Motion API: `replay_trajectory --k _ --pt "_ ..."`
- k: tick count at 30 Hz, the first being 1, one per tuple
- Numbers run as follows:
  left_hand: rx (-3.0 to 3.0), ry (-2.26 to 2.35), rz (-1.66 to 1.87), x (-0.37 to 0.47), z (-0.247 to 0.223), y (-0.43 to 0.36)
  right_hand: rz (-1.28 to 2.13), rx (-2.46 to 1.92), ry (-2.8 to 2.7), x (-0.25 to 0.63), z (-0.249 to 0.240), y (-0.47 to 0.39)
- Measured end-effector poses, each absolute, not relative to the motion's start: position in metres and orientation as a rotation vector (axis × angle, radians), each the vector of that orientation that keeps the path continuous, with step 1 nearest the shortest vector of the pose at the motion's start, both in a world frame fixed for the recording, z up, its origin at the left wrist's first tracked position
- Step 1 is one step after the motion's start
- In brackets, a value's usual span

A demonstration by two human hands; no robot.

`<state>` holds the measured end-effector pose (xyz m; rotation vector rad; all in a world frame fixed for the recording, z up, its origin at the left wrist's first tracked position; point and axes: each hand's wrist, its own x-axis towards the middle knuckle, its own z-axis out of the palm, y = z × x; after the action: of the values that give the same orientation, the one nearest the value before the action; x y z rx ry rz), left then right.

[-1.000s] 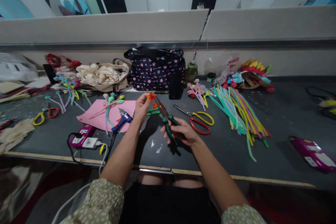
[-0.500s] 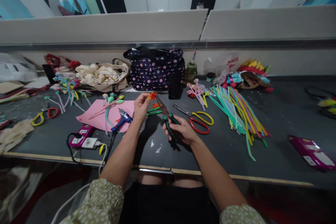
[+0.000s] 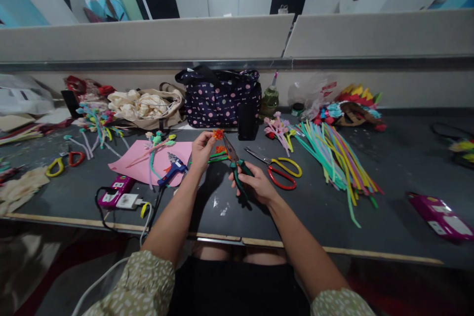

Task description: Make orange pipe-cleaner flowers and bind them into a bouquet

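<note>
Pinched in my left hand [image 3: 202, 151] is a small orange pipe-cleaner flower [image 3: 218, 134]. My right hand [image 3: 255, 183] is wrapped round the green handles of long-nose pliers [image 3: 234, 157]; their jaws point up beside the flower, and I cannot tell whether they touch it. Below the flower, a second orange piece [image 3: 221, 149] lies on the table near green pipe-cleaner stems [image 3: 219, 158]. Right of the pliers rest scissors [image 3: 282, 170] with one red and one yellow handle loop. A blue glue gun [image 3: 173, 172] lies left of my left forearm on pink paper [image 3: 128, 158].
A bundle of coloured pipe cleaners [image 3: 335, 158] lies to the right. A dotted dark bag [image 3: 215, 101] and a black phone [image 3: 246, 122] stand at the back. Purple power strips [image 3: 120, 188] lie at left and far right. A low partition [image 3: 148, 42] borders the table.
My left hand and the flower have shifted very slightly to the right. The pliers stay almost in place, still in my right hand.
</note>
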<state>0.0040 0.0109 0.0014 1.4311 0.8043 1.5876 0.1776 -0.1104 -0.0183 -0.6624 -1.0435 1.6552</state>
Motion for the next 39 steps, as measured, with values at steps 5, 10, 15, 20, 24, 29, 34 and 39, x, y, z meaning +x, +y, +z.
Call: replay_trajectory --k 5,10,15,20,24,29,34,39 --pt "1.405 0.802 1.606 0.0044 0.0026 0.0100 1.695 -0.653 -1.051 0.1783 -0.0178 -0.1108" --pt "1.399 0.790 1.612 0.0043 0.0028 0.0104 1.681 -0.669 -1.046 0.1781 -0.0155 -0.1114" --pt "1.429 0.797 1.608 0.0043 0.0022 0.0103 1.654 -0.675 -1.039 0.1774 -0.0156 -0.1117" --pt "1.440 0.809 1.604 0.0049 0.0028 0.0085 1.595 -0.722 -1.061 0.1753 -0.0173 -0.1108" --pt "1.417 0.826 1.605 0.0056 0.0027 0.0081 1.497 -0.798 -1.103 0.1726 -0.0200 -0.1098" --pt "1.418 0.806 1.597 0.0063 0.0010 0.0086 1.409 -0.889 -1.133 0.1705 -0.0215 -0.1095" --pt "1.414 0.815 1.600 0.0072 0.0018 0.0080 1.440 -0.849 -1.124 0.1712 -0.0214 -0.1100" --pt "1.385 0.831 1.624 0.0066 0.0036 0.0087 1.582 -0.719 -1.080 0.1744 -0.0178 -0.1119"
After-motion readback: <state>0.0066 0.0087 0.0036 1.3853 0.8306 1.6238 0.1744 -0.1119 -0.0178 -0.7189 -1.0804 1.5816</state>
